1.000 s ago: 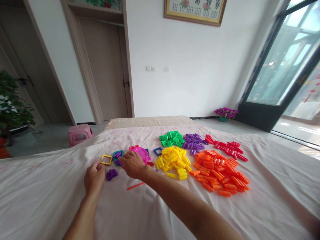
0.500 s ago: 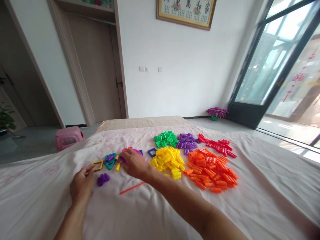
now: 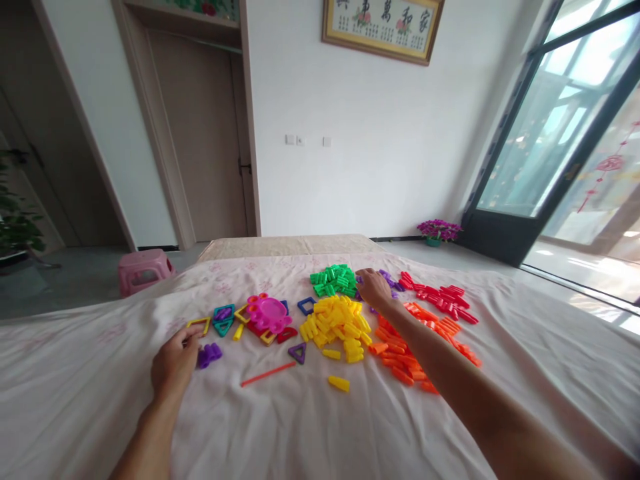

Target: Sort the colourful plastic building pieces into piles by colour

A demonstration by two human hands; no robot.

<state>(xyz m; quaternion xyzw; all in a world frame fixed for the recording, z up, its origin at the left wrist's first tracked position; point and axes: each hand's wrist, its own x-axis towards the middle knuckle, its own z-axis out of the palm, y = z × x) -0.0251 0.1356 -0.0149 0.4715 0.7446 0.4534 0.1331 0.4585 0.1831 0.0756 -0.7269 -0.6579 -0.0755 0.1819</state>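
My left hand [image 3: 175,357] is closed at the near edge of a yellow square frame [image 3: 200,325], fingers bent; whether it grips the frame is unclear. Purple pieces [image 3: 209,355] lie just right of it. My right hand [image 3: 374,287] is over the purple pile [image 3: 390,279], hiding part of it; its fingertips point down and what they hold is hidden. Beside that pile are the green pile [image 3: 334,280], the yellow pile [image 3: 336,320] and the red pieces [image 3: 443,299]. My right forearm passes above the orange pile [image 3: 400,350].
Left of the yellow pile lie a pink plate [image 3: 269,313], teal frames [image 3: 223,323], a blue frame [image 3: 306,306] and a purple triangle [image 3: 297,353]. A red stick [image 3: 269,375] and a yellow piece [image 3: 339,383] are nearer. A pink stool [image 3: 145,270] stands beyond the cloth.
My right hand has moved from the pink plate to the right, onto the purple pile, uncovering the plate. My left hand remains by the yellow frame. The view has shifted slightly.
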